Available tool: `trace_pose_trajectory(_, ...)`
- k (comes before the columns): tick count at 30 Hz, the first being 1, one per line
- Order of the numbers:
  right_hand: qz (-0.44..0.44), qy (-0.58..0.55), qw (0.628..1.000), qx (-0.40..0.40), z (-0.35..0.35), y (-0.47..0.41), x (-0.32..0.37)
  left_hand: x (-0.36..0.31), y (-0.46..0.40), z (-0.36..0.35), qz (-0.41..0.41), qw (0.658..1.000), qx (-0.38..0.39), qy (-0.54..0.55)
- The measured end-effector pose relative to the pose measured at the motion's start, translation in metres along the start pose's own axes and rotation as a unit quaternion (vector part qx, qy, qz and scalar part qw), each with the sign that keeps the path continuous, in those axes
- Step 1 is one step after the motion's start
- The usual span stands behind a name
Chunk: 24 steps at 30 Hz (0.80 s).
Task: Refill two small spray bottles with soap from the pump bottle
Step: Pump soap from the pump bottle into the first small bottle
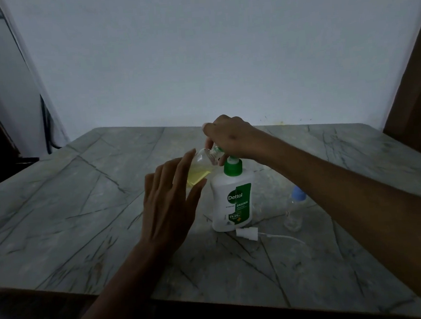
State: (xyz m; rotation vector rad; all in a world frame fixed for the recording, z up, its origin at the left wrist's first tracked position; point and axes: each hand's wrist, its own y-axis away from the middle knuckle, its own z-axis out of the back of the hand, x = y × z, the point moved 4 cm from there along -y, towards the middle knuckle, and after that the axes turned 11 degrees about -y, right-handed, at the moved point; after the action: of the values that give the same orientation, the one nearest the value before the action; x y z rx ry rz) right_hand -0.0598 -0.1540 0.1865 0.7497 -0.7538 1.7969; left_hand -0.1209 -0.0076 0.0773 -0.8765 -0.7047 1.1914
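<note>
A white Dettol pump bottle with a green pump stands at the middle of the table. My right hand is over the pump head, its thumb and fingers curled round the neck of a small clear spray bottle. That bottle is tilted, its mouth at the pump nozzle and yellow soap in its lower part. My left hand is flat with straight fingers at the bottle's base, hiding part of it. A second small clear spray bottle with a blue cap stands to the right, partly behind my right forearm.
A white spray head with a thin tube lies on the grey marble-patterned table just in front of the pump bottle. A pale wall rises behind the table. Dark wooden furniture stands at the right and left edges.
</note>
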Motion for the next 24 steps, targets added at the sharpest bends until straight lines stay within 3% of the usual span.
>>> trace_pose_trajectory(5, 0.013, 0.03, 0.999, 0.001, -0.001, -0.001, 0.004, 0.001, 0.0, 0.0, 0.005, 1.0, 0.001, 0.003)
trace_pose_trajectory(24, -0.023, -0.026, 0.999, -0.002, -0.006, -0.006, -0.012, 0.002, 0.001, -0.002, -0.004, 1.0, -0.006, -0.004)
